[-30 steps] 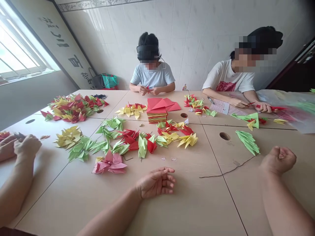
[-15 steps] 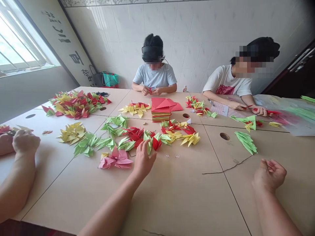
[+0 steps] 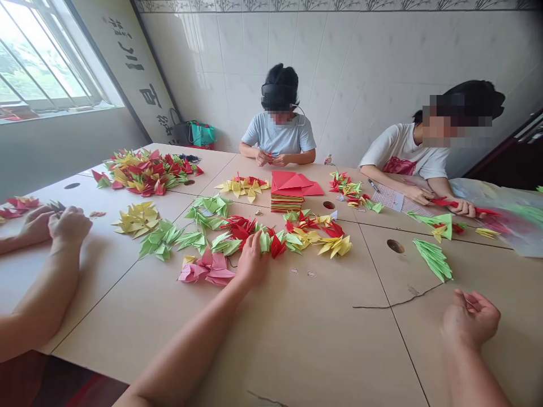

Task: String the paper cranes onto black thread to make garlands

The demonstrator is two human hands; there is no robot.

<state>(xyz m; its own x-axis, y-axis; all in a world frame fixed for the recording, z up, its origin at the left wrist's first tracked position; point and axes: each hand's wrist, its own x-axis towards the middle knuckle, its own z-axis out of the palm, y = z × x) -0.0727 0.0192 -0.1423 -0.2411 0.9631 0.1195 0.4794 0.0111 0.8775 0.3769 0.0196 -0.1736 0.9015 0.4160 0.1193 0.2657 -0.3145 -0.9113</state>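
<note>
My left hand (image 3: 251, 261) reaches over the row of folded paper pieces in the middle of the table, its fingertips at a red piece (image 3: 241, 228) and a green one (image 3: 266, 242). Its fingers are partly hidden, so a grip cannot be made out. Just left of it lie pink folded pieces (image 3: 207, 268). My right hand (image 3: 472, 319) rests at the right with its fingers loosely curled and nothing seen in them. Beyond it are a fan of green folded pieces (image 3: 433, 260) and a thin dark cord (image 3: 396, 306).
A stack of red, yellow and green paper (image 3: 287, 202) stands mid-table. A large pile of folded pieces (image 3: 146, 171) lies back left, yellow ones (image 3: 136, 219) nearer. Another person's hands (image 3: 70, 226) work at the left; two people sit across the table (image 3: 318, 339).
The camera view has shifted a little. My left hand has lowered onto the folded pieces. My right hand stays curled near the green fan.
</note>
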